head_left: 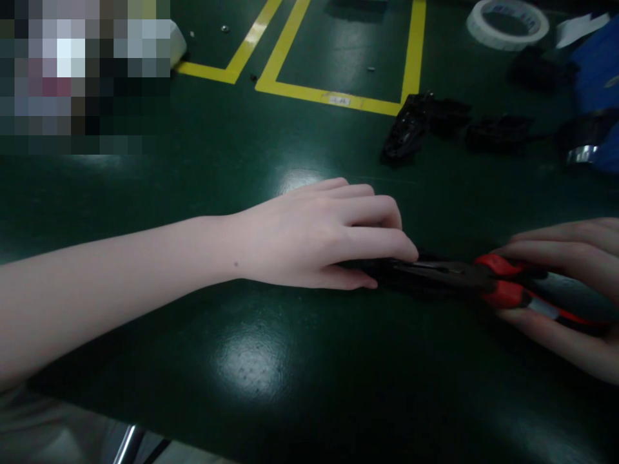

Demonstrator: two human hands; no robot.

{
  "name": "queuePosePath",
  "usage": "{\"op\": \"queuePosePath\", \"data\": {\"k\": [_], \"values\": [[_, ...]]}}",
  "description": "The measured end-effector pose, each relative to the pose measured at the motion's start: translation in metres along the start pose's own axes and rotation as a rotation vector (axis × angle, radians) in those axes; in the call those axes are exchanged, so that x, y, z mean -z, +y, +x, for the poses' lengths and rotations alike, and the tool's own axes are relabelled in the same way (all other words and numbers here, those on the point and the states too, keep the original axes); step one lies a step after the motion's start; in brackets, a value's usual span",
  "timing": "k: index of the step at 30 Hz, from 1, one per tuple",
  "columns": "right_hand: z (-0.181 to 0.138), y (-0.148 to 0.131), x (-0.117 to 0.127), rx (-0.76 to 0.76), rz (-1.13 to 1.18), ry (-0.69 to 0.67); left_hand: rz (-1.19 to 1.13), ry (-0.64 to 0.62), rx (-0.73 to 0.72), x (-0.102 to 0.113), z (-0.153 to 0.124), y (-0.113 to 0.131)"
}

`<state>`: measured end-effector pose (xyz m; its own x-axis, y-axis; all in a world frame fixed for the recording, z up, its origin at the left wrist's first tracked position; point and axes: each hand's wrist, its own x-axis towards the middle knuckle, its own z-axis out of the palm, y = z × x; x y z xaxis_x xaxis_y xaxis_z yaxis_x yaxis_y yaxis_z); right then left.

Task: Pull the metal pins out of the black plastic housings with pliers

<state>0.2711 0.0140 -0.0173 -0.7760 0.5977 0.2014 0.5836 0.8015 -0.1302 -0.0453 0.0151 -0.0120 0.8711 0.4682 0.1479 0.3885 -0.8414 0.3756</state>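
Note:
My left hand (pixel 324 235) lies on the dark green table (pixel 251 361), fingers curled and pressed down on a small black part (pixel 387 274) that is mostly hidden under them. My right hand (pixel 570 290) comes in from the right edge, wrapped round the red and black handles of a pair of pliers (pixel 488 283). The pliers' dark jaws point left and meet the black part just under my left fingertips.
Several black plastic parts (pixel 411 125) lie at the back right, past yellow tape lines (pixel 329 96) on the table. A roll of white tape (pixel 507 22) sits at the far right, next to something blue (pixel 599 71). The table's near edge runs along the bottom left.

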Motion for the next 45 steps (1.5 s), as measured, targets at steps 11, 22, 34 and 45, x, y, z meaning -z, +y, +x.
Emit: {"op": "queuePosePath", "data": {"k": [11,22,34,45], "values": [[0.001,0.002,-0.001,0.082,-0.014,0.019,0.166,-0.028,-0.035,0.001,-0.001,0.002],[0.004,0.0,-0.001,0.131,-0.01,0.033,0.141,0.022,-0.099,0.002,0.0,0.002],[0.003,0.002,0.001,0.073,-0.011,0.079,0.136,0.028,-0.074,0.003,-0.001,0.003],[-0.007,0.004,0.002,-0.052,-0.032,0.152,0.229,0.11,-0.123,-0.003,-0.003,0.001]]}}
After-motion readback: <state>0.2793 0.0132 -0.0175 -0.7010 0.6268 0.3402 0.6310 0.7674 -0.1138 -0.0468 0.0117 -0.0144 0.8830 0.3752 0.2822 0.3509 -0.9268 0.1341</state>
